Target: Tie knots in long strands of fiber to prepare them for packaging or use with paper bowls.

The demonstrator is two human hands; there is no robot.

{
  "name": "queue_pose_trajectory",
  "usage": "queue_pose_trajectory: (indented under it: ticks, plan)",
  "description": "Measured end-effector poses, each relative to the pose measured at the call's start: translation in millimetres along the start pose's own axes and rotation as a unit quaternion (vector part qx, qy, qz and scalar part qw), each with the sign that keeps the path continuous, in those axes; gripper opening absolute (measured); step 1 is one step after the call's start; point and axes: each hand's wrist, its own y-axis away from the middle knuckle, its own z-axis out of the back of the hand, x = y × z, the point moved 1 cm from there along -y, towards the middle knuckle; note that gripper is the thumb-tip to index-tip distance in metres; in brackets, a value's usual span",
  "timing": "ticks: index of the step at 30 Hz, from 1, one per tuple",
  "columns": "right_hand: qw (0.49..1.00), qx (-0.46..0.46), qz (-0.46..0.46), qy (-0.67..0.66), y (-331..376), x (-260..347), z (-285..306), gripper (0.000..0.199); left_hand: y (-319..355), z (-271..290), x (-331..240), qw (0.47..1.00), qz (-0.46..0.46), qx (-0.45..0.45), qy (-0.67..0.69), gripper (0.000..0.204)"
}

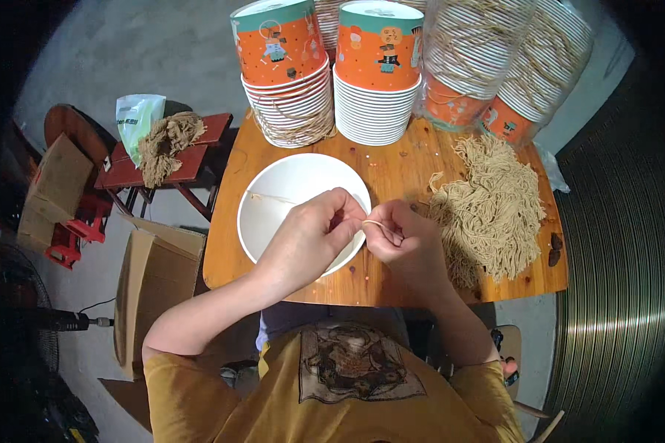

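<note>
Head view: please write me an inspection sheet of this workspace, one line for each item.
Surface: small wooden table, partly bare.
Job's things: white paper bucket lying with its mouth toward the camera; a thin string runs across its inside to the hands.
Clutter: pile of cut strings on the right; stacks of orange buckets at the back, two more stacks in clear wrapping.
Hands: left hand grips the bucket rim; right hand pinches a string end beside it.
Cables: black cable on the floor at left.
Surroundings: red stool with a string bundle and a plastic bag; cardboard boxes.
</note>
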Motion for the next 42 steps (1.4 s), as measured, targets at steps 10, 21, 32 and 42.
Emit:
queue_pose_trajectory:
  ticks: [10,21,32,42]
  plan:
    - [0.996,0.010,-0.068,-0.060,3.3,4.5,2.8,0.011,3.4,-7.5,9.7,0.996,-0.003,0.006,0.086,0.013]
    - [0.996,0.019,-0.082,-0.033,2.8,2.2,7.9,0.011,2.1,-8.2,2.1,0.999,-0.040,-0.010,0.023,0.010]
    - [0.995,0.000,0.035,0.098,5.3,7.4,7.2,0.012,1.5,-8.8,0.6,0.997,-0.070,-0.027,-0.020,0.009]
    - [0.998,0.020,-0.024,0.045,5.1,5.6,5.1,0.012,-4.0,-9.5,13.8,0.996,-0.018,-0.022,0.088,0.013]
